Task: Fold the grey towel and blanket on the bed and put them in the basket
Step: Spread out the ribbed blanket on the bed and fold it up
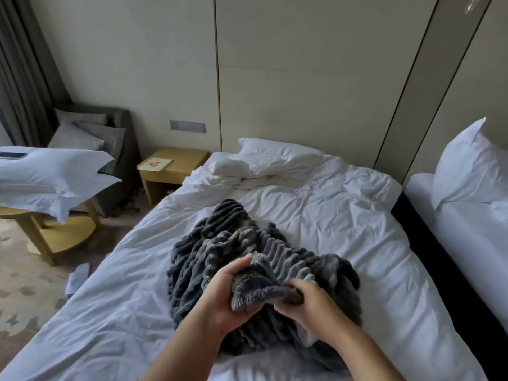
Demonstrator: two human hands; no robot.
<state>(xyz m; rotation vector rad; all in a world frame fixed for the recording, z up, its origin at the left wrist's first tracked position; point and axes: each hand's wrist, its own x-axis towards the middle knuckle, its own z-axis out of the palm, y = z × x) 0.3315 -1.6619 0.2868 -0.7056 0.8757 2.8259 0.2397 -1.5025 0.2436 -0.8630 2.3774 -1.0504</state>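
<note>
On bed (316, 215), both hands grip blanket (209, 243).

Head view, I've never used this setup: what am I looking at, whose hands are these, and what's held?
No machine here: a person wears one wide camera on the head, looking forward and down, so both bare arms are theirs. The left hand and right hand both grip a bunched edge of the ribbed grey blanket, which lies crumpled on the white bed. A pillow lies at the far end; a nightstand stands beside the bed.
</note>
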